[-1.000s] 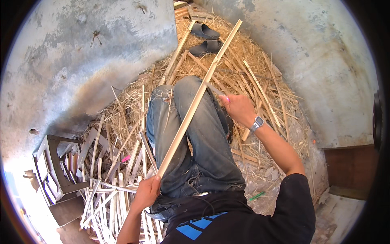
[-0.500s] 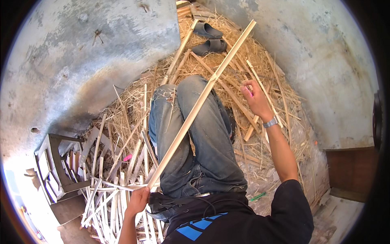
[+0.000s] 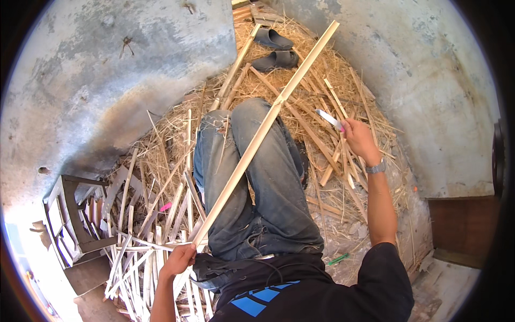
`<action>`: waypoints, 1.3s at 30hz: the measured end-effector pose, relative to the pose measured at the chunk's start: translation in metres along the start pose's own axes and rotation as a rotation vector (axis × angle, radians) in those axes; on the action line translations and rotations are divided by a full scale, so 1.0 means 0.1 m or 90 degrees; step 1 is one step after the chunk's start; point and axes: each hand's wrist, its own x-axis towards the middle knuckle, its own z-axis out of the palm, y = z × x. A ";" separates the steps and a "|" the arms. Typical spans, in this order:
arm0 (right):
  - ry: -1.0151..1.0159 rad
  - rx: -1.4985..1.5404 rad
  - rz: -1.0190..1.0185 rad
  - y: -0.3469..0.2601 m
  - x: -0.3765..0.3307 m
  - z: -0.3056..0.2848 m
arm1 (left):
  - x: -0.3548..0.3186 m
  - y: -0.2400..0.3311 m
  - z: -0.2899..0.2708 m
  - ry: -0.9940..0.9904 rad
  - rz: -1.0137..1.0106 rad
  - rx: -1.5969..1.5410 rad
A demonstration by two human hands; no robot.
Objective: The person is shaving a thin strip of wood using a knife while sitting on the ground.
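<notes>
A long split bamboo strip (image 3: 252, 150) lies slantwise across my jeans, from my left hip up past my right knee. My left hand (image 3: 181, 258) is closed around its near end. A raised node crosses the strip about two thirds of the way along. To the right of my knee, my right hand (image 3: 360, 138) is closed on a knife (image 3: 329, 119) with a pale blade and a bit of pink at the handle. The blade points up and left, apart from the strip. My fingers hide most of the handle.
Cut strips (image 3: 155, 273) are heaped at my left beside a dark metal frame (image 3: 86, 214). Shavings (image 3: 343, 59) and loose strips cover the floor ahead. Two dark sandals (image 3: 276, 60) lie at the far end. A green object (image 3: 338, 260) is by my right hip. Weathered walls (image 3: 139, 48) stand on both sides.
My right hand has moved right and down, away from the strip, and has turned so the knife blade now shows. The left hand and the strip have hardly shifted.
</notes>
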 end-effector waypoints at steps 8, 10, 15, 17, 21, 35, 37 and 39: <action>0.090 0.138 -0.140 -1.11 -0.30 0.37 | 0.06 -0.09 -0.05 0.078 0.071 0.085; 0.098 0.120 -0.140 -1.08 -0.27 0.44 | 0.05 -0.06 -0.04 0.126 0.101 0.156; 0.129 0.110 -0.122 -1.10 -0.25 0.52 | 0.02 0.04 0.04 0.180 0.093 0.256; 0.138 0.114 -0.121 -1.10 -0.24 0.54 | 0.03 0.01 0.06 0.191 0.092 0.269; 0.098 0.105 -0.111 -1.10 -0.24 0.56 | 0.07 0.01 0.06 0.179 0.117 0.291; 0.068 0.122 -0.127 -1.08 -0.30 0.63 | 0.24 0.49 0.09 0.168 0.148 0.298; 0.135 0.112 -0.131 -1.02 -0.12 0.54 | 0.25 0.41 0.02 0.175 0.154 0.323; 0.176 0.103 -0.149 -1.01 0.00 0.46 | 0.27 0.37 0.00 0.177 0.153 0.312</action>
